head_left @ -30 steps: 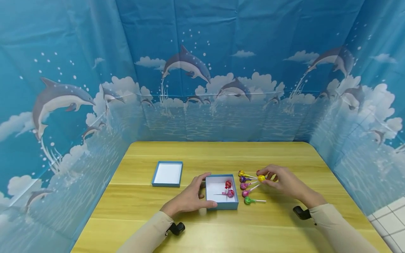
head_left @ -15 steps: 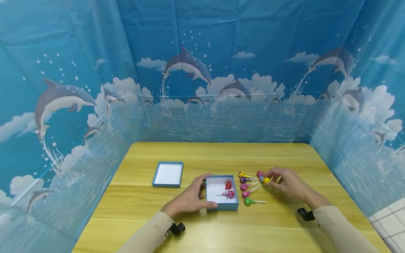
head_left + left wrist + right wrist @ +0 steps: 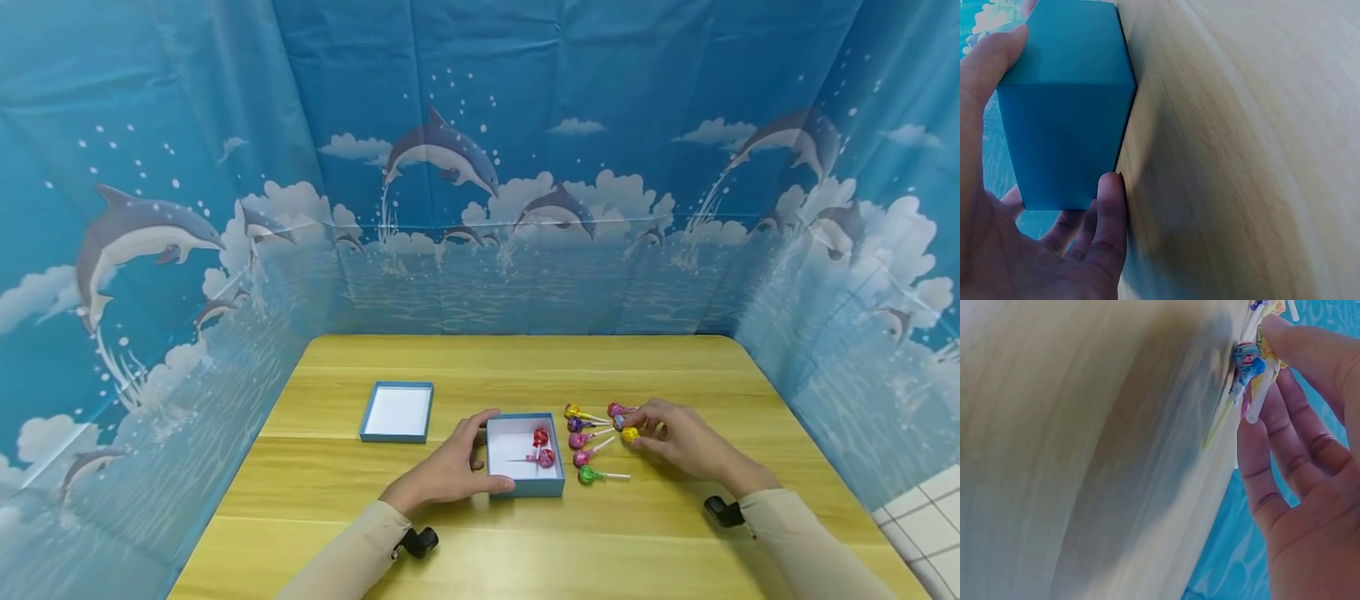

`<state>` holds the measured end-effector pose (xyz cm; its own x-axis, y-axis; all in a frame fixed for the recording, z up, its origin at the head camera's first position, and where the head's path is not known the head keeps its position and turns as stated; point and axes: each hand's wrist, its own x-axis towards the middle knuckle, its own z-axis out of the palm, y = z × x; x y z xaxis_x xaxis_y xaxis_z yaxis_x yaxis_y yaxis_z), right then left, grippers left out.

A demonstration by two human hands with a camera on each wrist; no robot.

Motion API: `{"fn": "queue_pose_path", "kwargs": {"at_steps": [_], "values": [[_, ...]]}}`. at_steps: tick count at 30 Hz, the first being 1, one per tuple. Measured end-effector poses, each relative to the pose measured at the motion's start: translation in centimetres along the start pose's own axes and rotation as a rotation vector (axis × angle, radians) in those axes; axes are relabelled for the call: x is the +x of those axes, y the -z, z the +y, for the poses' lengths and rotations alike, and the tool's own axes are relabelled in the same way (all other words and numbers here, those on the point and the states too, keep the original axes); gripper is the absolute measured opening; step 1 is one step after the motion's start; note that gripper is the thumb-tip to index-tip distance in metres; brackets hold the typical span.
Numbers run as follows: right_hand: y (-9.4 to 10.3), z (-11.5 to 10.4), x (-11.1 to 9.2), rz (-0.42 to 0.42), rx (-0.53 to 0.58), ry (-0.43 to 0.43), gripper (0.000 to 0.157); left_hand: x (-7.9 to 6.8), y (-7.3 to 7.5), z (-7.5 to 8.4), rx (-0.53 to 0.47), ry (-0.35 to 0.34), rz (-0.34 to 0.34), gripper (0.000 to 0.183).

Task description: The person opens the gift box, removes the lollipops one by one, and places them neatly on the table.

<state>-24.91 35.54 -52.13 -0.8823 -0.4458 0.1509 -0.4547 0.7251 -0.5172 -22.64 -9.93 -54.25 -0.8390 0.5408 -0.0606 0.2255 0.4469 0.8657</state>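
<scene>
My left hand [image 3: 450, 467] grips the open blue box [image 3: 557, 490] from its left side, thumb at the front and fingers round the back. In the left wrist view the thumb and fingers span the blue box [image 3: 1072, 137]. Inside the box's white interior lie a red lollipop [image 3: 541, 437] and a pink one [image 3: 546, 458]. My right hand [image 3: 686, 437] pinches a yellow lollipop [image 3: 630, 434] by its wrapped head, low over the table. Beside it lie a blue lollipop [image 3: 618, 422] and a pink-red lollipop [image 3: 616, 409], the latter's stick partly behind the fingers.
A column of lollipops stands between box and right hand: yellow [image 3: 573, 411], purple [image 3: 575, 425], several pink, and green [image 3: 587, 475] nearest me. The box lid [image 3: 397, 412] lies inside-up at left. A dolphin-print curtain [image 3: 480, 275] surrounds the wooden table [image 3: 480, 542].
My right hand has moved a little right and nearer to me with the yellow lollipop, uncovering the blue and pink-red lollipops. My left hand and the box stay in place.
</scene>
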Motion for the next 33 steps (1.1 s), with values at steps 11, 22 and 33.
{"fn": "queue_pose_path", "kwargs": {"at_steps": [11, 22, 33], "values": [[-0.63, 0.43, 0.39, -0.030, 0.016, -0.010, 0.020, 0.06, 0.10, 0.00, 0.013, 0.001, 0.005, 0.117], [-0.95, 0.33, 0.46, -0.018, -0.033, -0.011, 0.022, -0.24, -0.36, -0.12, -0.006, 0.007, 0.006, 0.116], [-0.76, 0.47, 0.69, -0.014, -0.042, -0.011, 0.027, 0.02, -0.01, -0.03, -0.011, 0.006, 0.003, 0.117]]}}
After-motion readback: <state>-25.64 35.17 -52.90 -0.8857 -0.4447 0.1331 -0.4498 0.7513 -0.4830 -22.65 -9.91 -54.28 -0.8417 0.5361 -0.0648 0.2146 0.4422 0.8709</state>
